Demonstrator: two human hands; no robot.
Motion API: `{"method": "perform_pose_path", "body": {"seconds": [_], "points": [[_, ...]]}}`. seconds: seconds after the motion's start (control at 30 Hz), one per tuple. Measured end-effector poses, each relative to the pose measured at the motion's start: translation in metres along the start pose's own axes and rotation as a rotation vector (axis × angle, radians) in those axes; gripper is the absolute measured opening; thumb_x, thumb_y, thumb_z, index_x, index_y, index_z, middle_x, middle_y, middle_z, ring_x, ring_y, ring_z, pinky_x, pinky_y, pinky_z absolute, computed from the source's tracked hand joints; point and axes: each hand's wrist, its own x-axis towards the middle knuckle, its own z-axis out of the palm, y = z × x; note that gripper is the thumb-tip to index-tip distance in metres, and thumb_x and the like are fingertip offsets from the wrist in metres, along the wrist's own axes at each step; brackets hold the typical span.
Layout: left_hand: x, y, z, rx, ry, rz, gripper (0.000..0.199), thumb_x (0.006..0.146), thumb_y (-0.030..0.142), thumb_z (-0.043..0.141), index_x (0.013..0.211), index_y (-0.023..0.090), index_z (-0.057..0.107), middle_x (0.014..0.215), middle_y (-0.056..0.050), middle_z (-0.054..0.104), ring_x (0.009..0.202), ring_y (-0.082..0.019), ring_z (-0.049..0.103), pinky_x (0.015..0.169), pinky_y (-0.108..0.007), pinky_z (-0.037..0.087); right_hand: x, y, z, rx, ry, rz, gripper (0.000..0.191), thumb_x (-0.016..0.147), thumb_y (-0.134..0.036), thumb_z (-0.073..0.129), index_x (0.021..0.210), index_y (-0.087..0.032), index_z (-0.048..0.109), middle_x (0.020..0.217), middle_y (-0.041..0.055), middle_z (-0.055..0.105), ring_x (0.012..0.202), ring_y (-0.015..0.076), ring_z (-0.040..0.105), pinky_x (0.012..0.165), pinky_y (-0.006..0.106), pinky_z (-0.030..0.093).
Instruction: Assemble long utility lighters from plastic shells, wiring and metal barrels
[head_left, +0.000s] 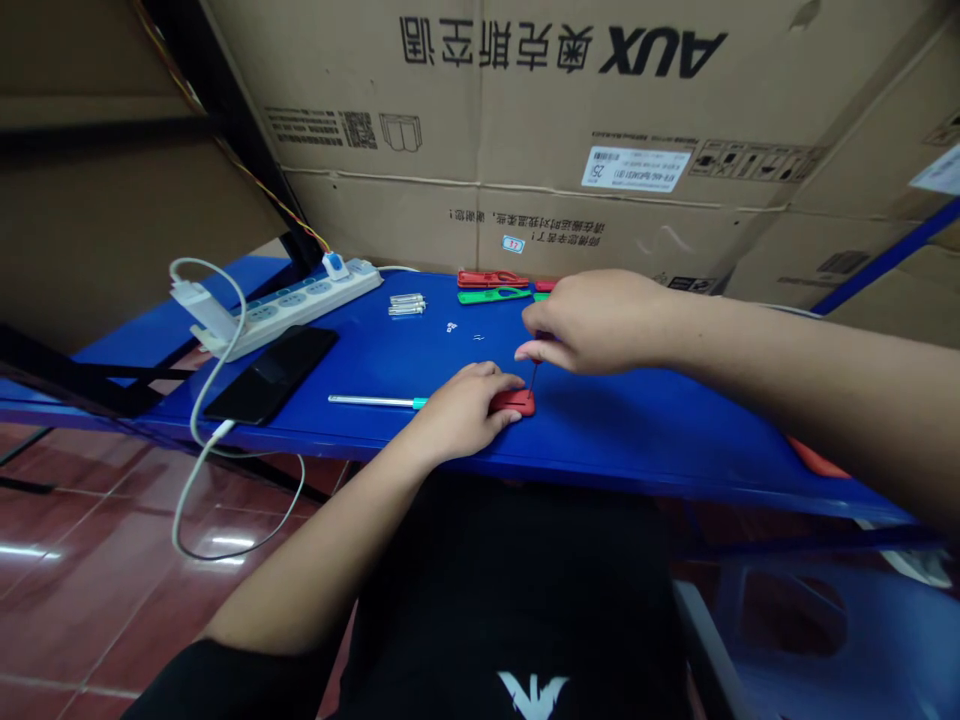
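Note:
My left hand [469,410] presses a red plastic handle-like piece [517,402] against the blue table [637,425], fingers and thumb closed on either side of it. To the left of that hand lies a thin silver rod [371,401] with a teal collar [418,404]; whether it joins the red piece is hidden by the hand. My right hand [589,322] is closed around a screwdriver, whose handle is mostly covered. The slim dark shaft [533,378] points down and meets the right end of the red piece.
Several red [491,279] and green plastic parts [493,296] lie at the back, beside small metal tubes [406,304] and tiny pieces [451,327]. A black phone [274,375] on a white cable and a power strip [300,300] occupy the left. A large cardboard box [540,120] stands behind.

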Motion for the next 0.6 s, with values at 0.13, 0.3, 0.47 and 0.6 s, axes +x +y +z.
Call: {"method": "perform_pose_path", "body": {"seconds": [0.13,0.3,0.47,0.6], "points": [[0.001,-0.010,-0.009,-0.356,0.036,0.004,0.042,0.091,0.028,0.062,0.132,0.020,0.062,0.127,-0.013,0.065,0.117,-0.026,0.063,0.100,-0.043,0.051,-0.012,0.017,-0.001,0.101,0.077,0.020,0.046,0.096,-0.055,0.040,0.096,-0.021,0.071,0.082,0.0104,0.071,0.070,0.0222,0.060,0.055,0.031,0.030],[-0.012,-0.029,-0.035,-0.583,0.377,-0.024,0.044,0.095,0.039,0.058,0.134,0.019,0.059,0.132,-0.013,0.065,0.121,-0.025,0.063,0.104,-0.041,0.051,-0.029,0.042,0.050,0.310,0.312,0.147,0.035,0.095,-0.049,0.047,0.095,-0.021,0.068,0.095,0.0088,0.073,0.082,0.0233,0.064,0.065,0.032,0.040],[-0.034,-0.034,-0.048,-0.012,0.051,0.048,0.043,0.086,0.044,0.072,0.124,0.023,0.069,0.119,-0.008,0.069,0.109,-0.026,0.065,0.098,-0.041,0.052,-0.033,0.036,0.141,0.585,0.394,0.340,0.027,0.090,-0.047,0.059,0.094,-0.022,0.069,0.090,0.0056,0.074,0.081,0.0227,0.066,0.068,0.033,0.046],[-0.037,-0.035,-0.039,0.137,-0.036,0.119,0.038,0.091,0.039,0.068,0.124,0.021,0.069,0.115,-0.009,0.071,0.103,-0.024,0.066,0.092,-0.040,0.053,-0.035,0.019,0.163,0.591,0.363,0.292,0.021,0.088,-0.042,0.064,0.090,-0.022,0.070,0.089,0.0054,0.073,0.084,0.0242,0.065,0.069,0.035,0.048]]}}
